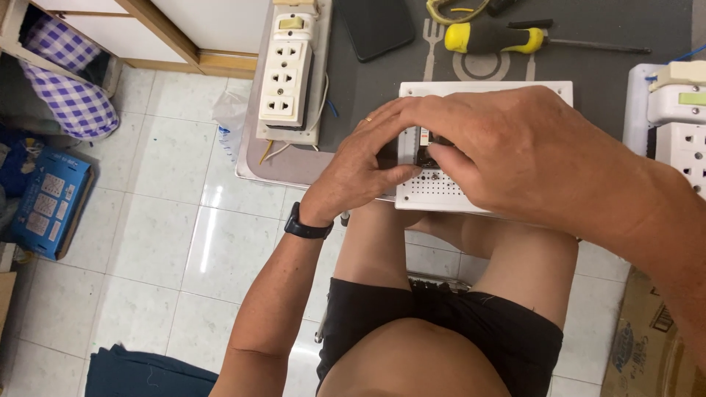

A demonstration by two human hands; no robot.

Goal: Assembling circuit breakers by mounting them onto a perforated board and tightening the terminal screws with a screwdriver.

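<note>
A white perforated board (441, 192) lies at the near edge of a dark table mat, over my knees. My left hand (364, 165), with a black watch on the wrist and a ring on one finger, rests at the board's left edge and pinches a small dark part (425, 156) mounted on it. My right hand (515, 147) reaches over from the right and covers most of the board; its thumb and fingers press on the same small part. What lies under my right palm is hidden.
A cream power strip on a grey board (285, 73) lies to the left. A yellow-and-black screwdriver (493, 38) and a black flat object (379, 26) lie at the back. Another white socket block (680, 117) sits at right. A cardboard box (651, 345) stands on the tiled floor.
</note>
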